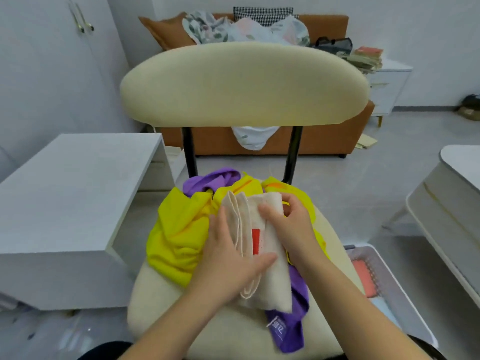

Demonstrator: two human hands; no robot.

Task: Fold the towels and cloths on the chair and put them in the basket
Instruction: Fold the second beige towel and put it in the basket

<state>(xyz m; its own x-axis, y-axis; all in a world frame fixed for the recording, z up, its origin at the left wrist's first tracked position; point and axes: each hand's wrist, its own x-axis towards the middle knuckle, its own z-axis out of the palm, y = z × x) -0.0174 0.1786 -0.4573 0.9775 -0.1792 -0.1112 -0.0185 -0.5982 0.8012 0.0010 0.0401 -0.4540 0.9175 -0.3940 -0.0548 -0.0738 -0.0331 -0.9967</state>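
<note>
Nearest the viewer, a purple cloth (288, 328) with a sewn label trails over the front of the chair seat (161, 307), unfolded and awaiting its turn. Upon it lies the cream cloth (270, 281), marked with a red patch and already doubled into a long narrow strip, so the fold in hand appears well advanced. The left grip (228, 258) lies spread and flat on the strip's layered edges, evidently to pin them against slipping. The right grip (293, 227) pinches the strip's far right edge between thumb and curled fingers, placed as if to carry that end over. Beneath both, a crumpled yellow cloth (176, 237) fills the rear of the seat and serves, with the purple one, as a soft working bed. The white basket (401, 294) stands on the floor just right of the chair, within easy reach, and holds a coral item (363, 279). Beyond rise the chair's padded backrest (244, 84), a white surface (78, 183) at left, and an orange sofa (311, 141) strewn with fabric.
</note>
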